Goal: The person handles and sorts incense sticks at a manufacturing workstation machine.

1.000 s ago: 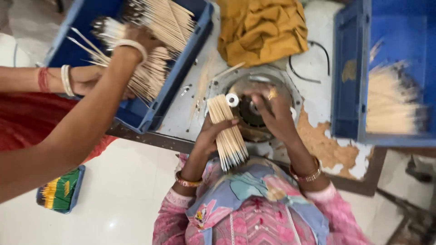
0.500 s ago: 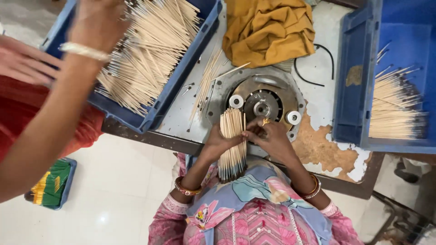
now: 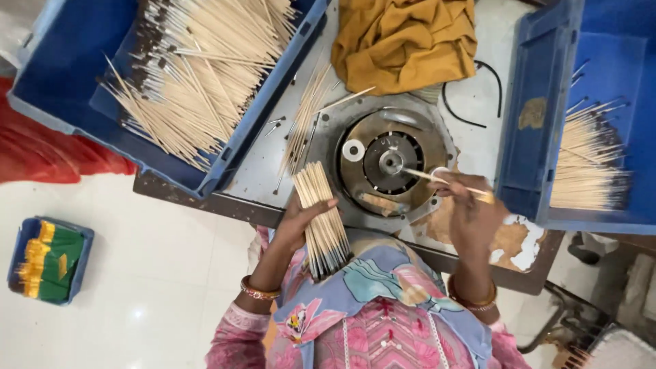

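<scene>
Head camera: single view, worn on the person's head, facing steeply down, close above the grey worktable (image 3: 478,130) with its round metal machine disc (image 3: 389,160).

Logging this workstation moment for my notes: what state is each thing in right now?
Left hand: gripping a bundle of sticks.
Right hand: pinching a single stick, tip at the round metal machine.
Left blue crate: holds loose sticks.
Right blue crate: holds stacked sticks.
Mustard cloth: crumpled.
</scene>
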